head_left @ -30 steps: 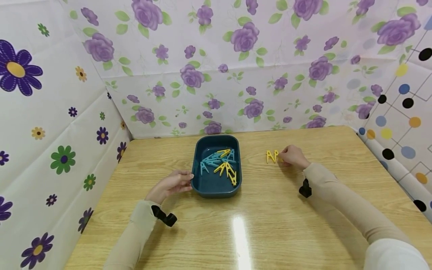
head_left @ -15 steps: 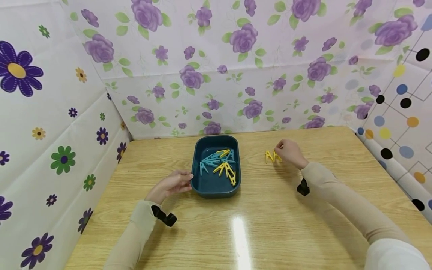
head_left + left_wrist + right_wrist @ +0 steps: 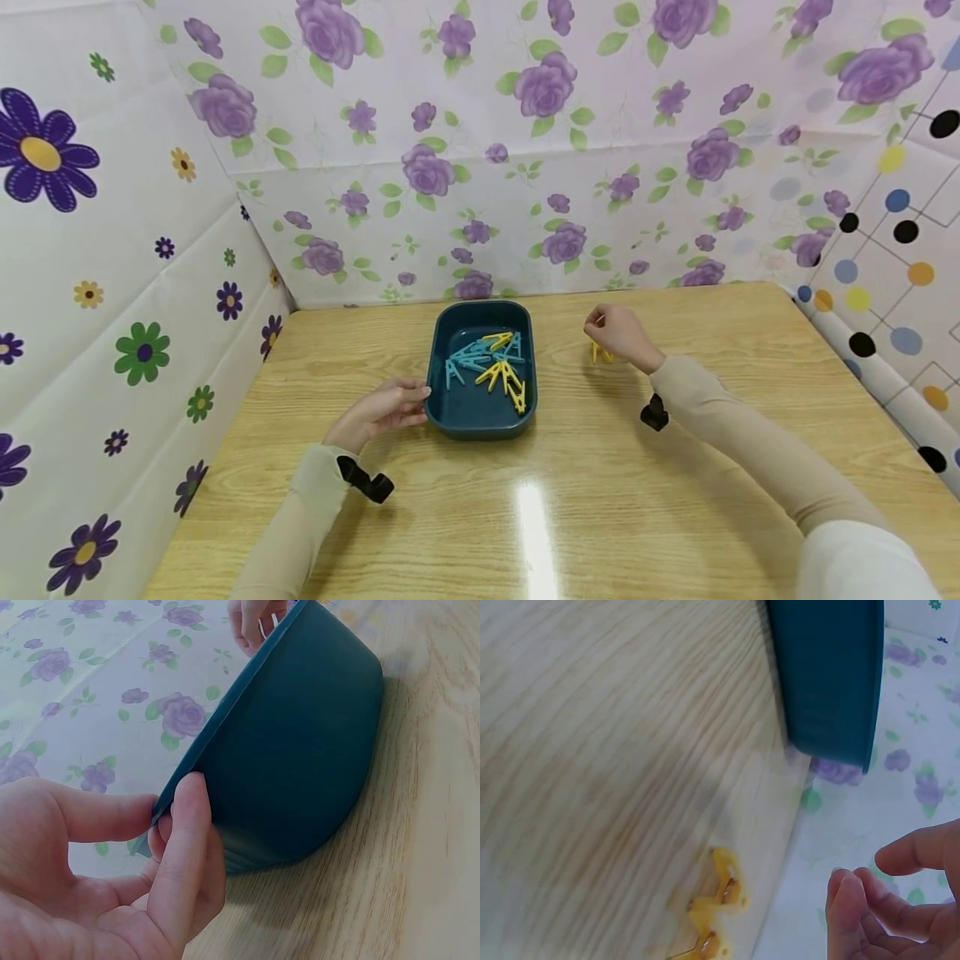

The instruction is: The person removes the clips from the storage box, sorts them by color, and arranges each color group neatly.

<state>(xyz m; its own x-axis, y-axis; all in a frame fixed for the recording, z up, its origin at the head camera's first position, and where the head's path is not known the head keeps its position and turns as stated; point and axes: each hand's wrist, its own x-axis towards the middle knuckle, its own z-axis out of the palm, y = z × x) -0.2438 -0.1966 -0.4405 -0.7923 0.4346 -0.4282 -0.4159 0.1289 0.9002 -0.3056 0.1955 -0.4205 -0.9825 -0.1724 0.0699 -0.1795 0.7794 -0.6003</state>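
Observation:
My left hand point(image 3: 382, 410) pinches the left rim of a dark teal plastic bin point(image 3: 480, 431), with the thumb on the rim and fingers against the outer wall in the left wrist view. Inside the bin lie several blue clothespins point(image 3: 471, 358) and several yellow clothespins point(image 3: 491, 375). Right of the bin, my right hand point(image 3: 621, 333) hovers over the tabletop, thumb and fingertips apart and nothing between them in the right wrist view. Two yellow clothespins point(image 3: 712, 911) sit side by side on the wood below it, partly hidden by the hand in the head view.
The wooden table point(image 3: 450, 517) ends at the back against a floral sheet point(image 3: 480, 167). Patterned sheets also hang along the left and right sides. The bin stands between the two hands, near the table's back edge.
My right hand has come off the right-hand yellow clothespin and moved left and slightly back, over the pair. The left hand and the bin stay in place.

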